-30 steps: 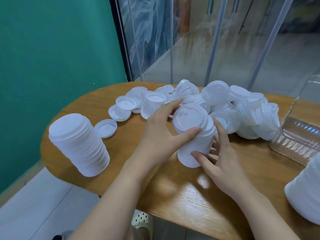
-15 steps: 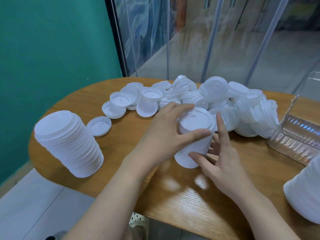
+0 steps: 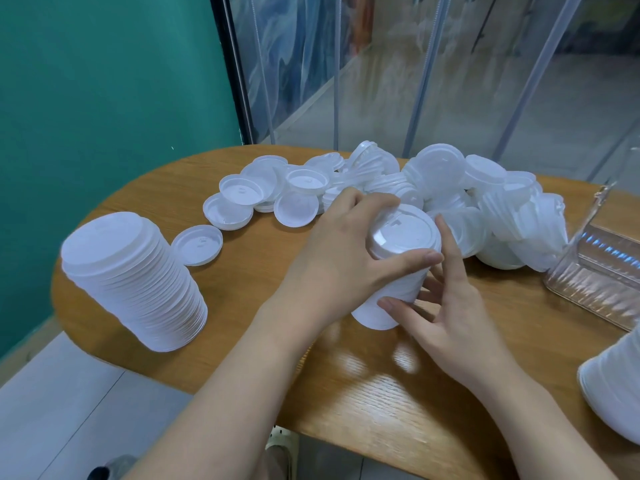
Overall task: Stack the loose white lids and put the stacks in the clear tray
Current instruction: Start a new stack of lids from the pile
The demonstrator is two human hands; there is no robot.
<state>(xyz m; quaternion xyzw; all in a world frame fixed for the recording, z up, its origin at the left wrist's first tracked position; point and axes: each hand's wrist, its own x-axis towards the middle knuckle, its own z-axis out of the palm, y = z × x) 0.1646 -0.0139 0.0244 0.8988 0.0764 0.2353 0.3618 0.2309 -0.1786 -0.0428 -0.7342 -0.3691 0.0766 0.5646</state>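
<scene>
Round wooden table (image 3: 398, 403) under the grip, green wall (image 3: 104, 98) far off to its left, see-through plastic strip curtain (image 3: 433, 71) behind it — grey floor (image 3: 52, 410) down below.

Rounded wooden table (image 3: 398, 403) carried everything. Tall lid stack (image 3: 135, 282) sat near left edge, single lid (image 3: 197, 244) just beside it. Loose lid pile (image 3: 450, 202) sprawled across far side, shorter stack (image 3: 391, 289) mid-table, clear tray (image 3: 595, 282) at right, another stack (image 3: 616, 386) at right edge.

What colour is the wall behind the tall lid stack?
Teal green wall, seen in the head view, behind the white lid stack.
</scene>
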